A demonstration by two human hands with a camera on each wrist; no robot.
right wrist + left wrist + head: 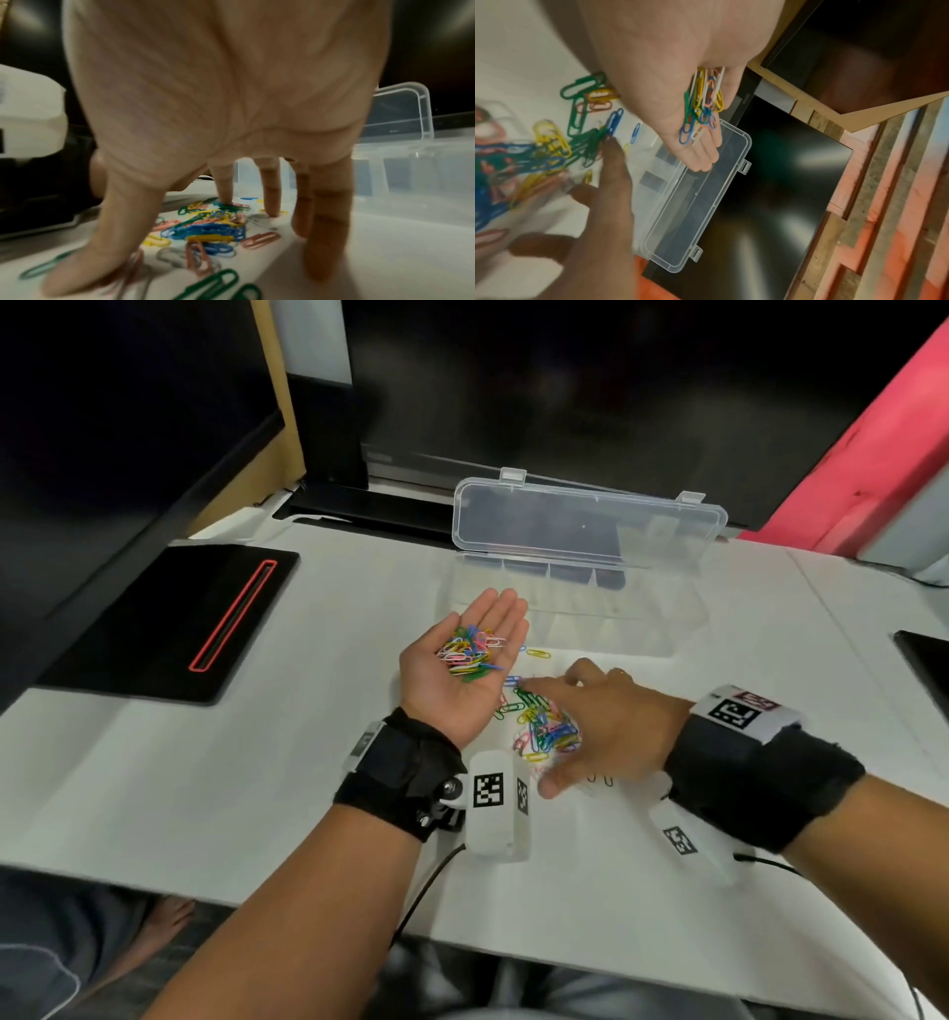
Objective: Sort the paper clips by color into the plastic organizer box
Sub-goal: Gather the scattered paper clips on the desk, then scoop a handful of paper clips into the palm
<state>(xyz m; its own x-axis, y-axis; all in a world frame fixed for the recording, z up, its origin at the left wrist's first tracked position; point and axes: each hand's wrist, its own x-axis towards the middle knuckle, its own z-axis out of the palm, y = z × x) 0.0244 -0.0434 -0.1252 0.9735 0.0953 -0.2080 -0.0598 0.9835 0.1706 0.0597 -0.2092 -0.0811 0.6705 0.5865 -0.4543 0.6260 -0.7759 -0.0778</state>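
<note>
My left hand (462,660) lies palm up above the table, fingers straight, carrying a small heap of mixed-colour paper clips (470,652) on its palm (698,105). A bigger pile of coloured clips (544,729) lies on the white table, just right of that hand (208,229). My right hand (590,726) spreads palm down over this pile, its fingertips (226,198) touching the clips and the table. The clear plastic organizer box (683,629) stands behind both hands with its lid (585,521) raised; its compartments look empty.
A black pad with a red outline (169,618) lies at the left of the table (257,788). Dark monitors stand behind the box. A single yellow clip (538,653) lies by the box's front wall. A red panel (883,444) rises at back right.
</note>
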